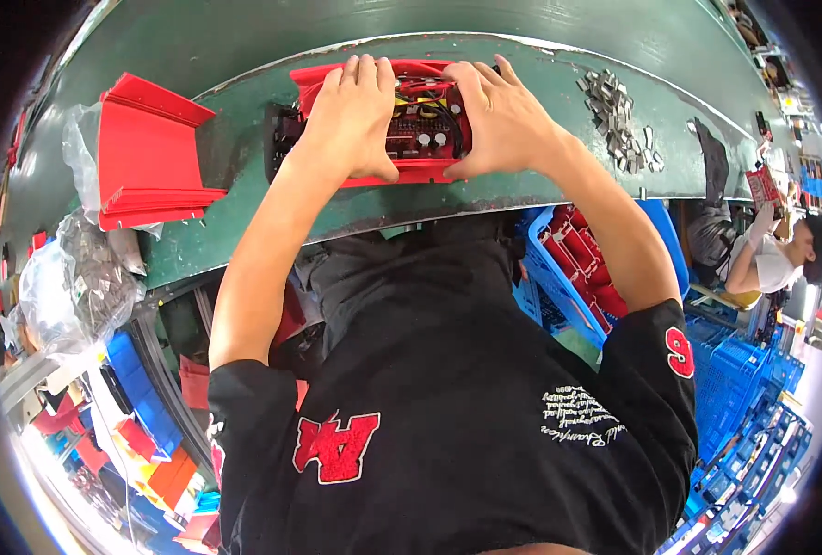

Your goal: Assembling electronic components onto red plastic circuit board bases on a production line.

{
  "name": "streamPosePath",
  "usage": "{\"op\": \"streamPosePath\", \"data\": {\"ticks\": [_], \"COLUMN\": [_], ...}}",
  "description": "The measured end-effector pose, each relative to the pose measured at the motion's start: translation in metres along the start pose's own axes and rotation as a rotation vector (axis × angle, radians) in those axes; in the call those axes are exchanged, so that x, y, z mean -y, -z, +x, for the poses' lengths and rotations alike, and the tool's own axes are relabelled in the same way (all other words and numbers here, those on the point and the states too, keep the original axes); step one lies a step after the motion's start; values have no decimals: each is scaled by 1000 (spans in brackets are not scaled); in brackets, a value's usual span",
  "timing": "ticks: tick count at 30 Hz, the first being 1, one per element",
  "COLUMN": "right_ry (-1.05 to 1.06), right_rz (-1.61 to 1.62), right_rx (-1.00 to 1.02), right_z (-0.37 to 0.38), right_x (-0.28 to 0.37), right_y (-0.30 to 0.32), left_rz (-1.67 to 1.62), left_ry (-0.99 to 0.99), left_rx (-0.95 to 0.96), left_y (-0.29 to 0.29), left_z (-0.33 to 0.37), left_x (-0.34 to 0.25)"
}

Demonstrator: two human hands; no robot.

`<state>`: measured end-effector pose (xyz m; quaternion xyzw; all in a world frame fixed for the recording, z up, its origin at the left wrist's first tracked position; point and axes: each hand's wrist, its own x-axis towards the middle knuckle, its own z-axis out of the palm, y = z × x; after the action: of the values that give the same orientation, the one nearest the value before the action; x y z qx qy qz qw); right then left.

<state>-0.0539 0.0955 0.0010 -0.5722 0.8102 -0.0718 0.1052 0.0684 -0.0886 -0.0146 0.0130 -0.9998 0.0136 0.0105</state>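
- Table (240,148), green and worn, curves across the upper part of the frame and carries the work.
- Black T-shirt (466,370) with red and white markings fills the lower centre, below the table's near edge.
- Blue crate (545,277) sits right of centre, below the table edge, with red parts (573,242) heaped inside.
- Clear plastic bag (82,287) lies crumpled at the left of the frame.
- Red cover (142,166), a bent channel with raised sides, lies on the table at the upper left, well apart from the hands.
- Red housing (420,171) lies on the table at the upper centre, between the two hands, its upper face open.
- Left hand (351,111) spans the left part of the housing: fingers side by side at the far wall, thumb spread wide toward the near wall, palm over the opening.
- Right hand (499,120) spans the right end likewise, fingers at the far wall, thumb at the near wall. Both hands appear to hold the housing; how firmly cannot be told.
- Circuit board (415,141) shows inside the housing, between the hands.
- Metal pieces (610,111), small and grey, lie in a loose heap at the upper right.
- Dark wires (448,116) cross the board near the right thumb.
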Motion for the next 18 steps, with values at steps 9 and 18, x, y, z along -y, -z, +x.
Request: {"op": "streamPosePath", "data": {"ticks": [9, 18], "right_ry": [-344, -290], "right_rz": [594, 891], "right_rx": [-328, -435], "right_z": [-27, -16], "right_x": [20, 26], "right_y": [-14, -39], "left_rz": [-148, -54], "left_ry": [-35, -73], "left_rx": [126, 197], "left_y": [23, 34], "left_z": [13, 21], "left_x": [11, 1]}}
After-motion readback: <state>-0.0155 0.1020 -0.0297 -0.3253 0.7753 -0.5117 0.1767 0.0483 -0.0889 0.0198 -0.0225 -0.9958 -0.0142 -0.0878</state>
